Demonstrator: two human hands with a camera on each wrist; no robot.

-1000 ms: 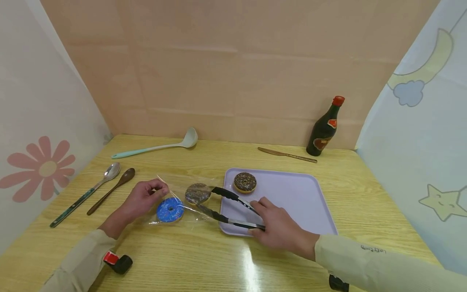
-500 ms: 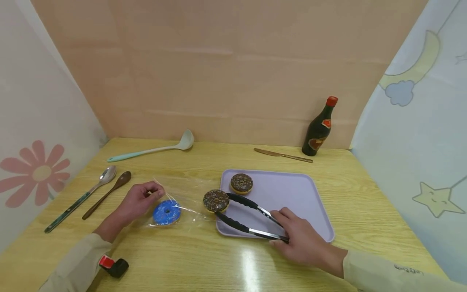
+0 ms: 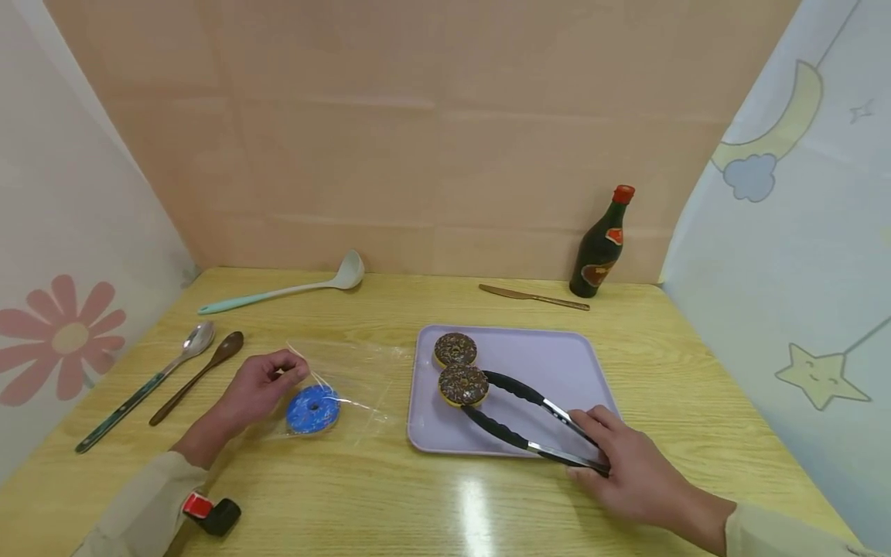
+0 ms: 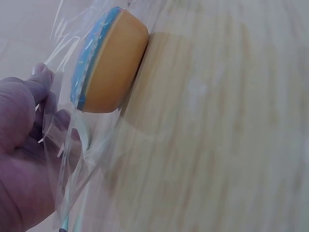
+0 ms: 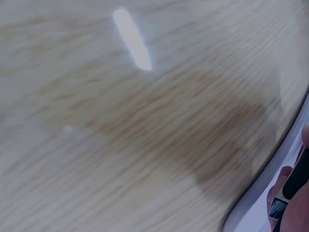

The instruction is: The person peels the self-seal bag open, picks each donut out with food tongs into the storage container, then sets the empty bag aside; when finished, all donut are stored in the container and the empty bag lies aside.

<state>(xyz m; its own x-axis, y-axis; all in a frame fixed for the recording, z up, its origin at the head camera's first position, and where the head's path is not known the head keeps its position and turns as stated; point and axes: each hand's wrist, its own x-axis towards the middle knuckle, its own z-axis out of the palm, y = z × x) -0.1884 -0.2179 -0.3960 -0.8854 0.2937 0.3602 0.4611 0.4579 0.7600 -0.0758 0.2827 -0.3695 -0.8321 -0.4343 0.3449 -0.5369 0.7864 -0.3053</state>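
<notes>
My left hand (image 3: 259, 391) pinches the edge of a clear plastic bag (image 3: 369, 371) between thumb and fingers. Inside the bag lies a blue-iced donut (image 3: 313, 408); the left wrist view shows its tan side (image 4: 116, 63) through the film. With my right hand (image 3: 629, 464) I grip the handles of black and silver tongs (image 3: 539, 441). Their tips hold a chocolate donut (image 3: 463, 384) with sprinkles, over the left part of the lilac tray (image 3: 515, 447). Another chocolate donut (image 3: 455, 350) sits just behind it on the tray.
A green-handled spoon (image 3: 146, 394) and a wooden spoon (image 3: 198, 379) lie left of my left hand. At the back are a ladle (image 3: 292, 288), a copper-coloured knife (image 3: 532, 296) and a dark bottle (image 3: 599, 247) with a red cap. Walls stand behind and at both sides.
The tongs have drawn the chocolate donut out of the bag and carried it right, over the tray. My left hand has kept its hold on the bag.
</notes>
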